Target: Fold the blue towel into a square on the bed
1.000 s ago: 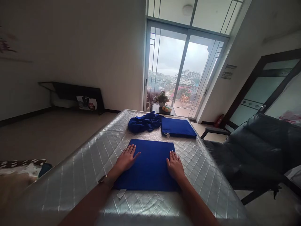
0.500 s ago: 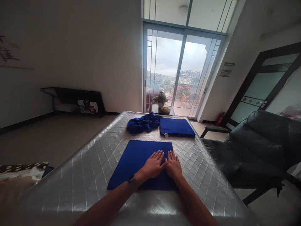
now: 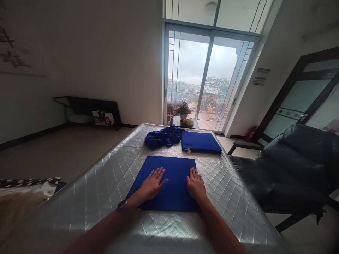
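Observation:
A flat blue folded cloth [image 3: 173,185] lies on the silver quilted table cover [image 3: 103,187] in front of me. My left hand [image 3: 152,185] rests flat on its left half, fingers stretched out and thumb apart. Along the cloth's right edge my right hand [image 3: 195,183] also lies flat, fingers extended. Neither hand grips anything. Behind this cloth sits a stack of folded blue cloth [image 3: 201,141] with a small white tag at its front edge. Left of the stack, a crumpled blue cloth [image 3: 162,137] lies in a loose heap.
A dark padded chair [image 3: 288,169] stands close on the right. Beyond the table's far edge are a potted plant [image 3: 183,110] on a small stand and a sliding glass door [image 3: 212,77]. A black bench-like frame [image 3: 92,111] is by the left wall.
My left hand has slid left across the blue cloth, away from my right hand. The right hand stays at the right edge. The view has shifted slightly.

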`<state>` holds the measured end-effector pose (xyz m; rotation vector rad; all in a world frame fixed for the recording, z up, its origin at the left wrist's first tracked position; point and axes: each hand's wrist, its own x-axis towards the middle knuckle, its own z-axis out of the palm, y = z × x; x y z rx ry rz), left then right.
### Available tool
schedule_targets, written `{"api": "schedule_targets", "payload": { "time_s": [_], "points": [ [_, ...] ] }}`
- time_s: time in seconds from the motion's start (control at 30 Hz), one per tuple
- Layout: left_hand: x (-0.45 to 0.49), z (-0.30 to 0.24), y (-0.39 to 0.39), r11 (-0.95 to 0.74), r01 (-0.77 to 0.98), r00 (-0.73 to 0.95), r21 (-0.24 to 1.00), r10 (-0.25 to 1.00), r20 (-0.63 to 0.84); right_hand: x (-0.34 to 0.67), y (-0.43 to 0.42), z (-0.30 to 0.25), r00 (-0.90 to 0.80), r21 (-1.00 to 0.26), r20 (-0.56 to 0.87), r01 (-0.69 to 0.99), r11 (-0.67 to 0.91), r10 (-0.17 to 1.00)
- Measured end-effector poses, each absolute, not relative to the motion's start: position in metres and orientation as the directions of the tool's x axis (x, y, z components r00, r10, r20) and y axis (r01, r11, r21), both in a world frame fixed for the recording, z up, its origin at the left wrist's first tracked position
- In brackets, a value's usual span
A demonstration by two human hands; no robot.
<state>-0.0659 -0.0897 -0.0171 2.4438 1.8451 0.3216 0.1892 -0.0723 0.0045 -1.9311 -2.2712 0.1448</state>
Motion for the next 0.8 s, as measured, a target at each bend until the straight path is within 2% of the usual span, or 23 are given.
{"api": "schedule_targets", "payload": {
  "time_s": [0.23,0.57,0.8],
  "points": [
    [-0.113,-0.007,-0.111,-0.116,0.989,0.107,0.090,0.989,0.102,0.188,-0.075,0.010,-0.147,-0.160,0.047,0.975,0.152,0.988],
    [-0.106,0.001,-0.115,-0.104,0.990,0.093,0.095,0.989,0.115,0.188,-0.095,0.024,-0.193,-0.061,0.089,0.978,0.198,0.977],
    [-0.107,-0.007,-0.113,-0.116,0.990,0.103,0.078,0.984,0.148,0.195,-0.140,0.023,-0.170,-0.154,-0.030,0.974,0.163,0.985]
  ]
}}
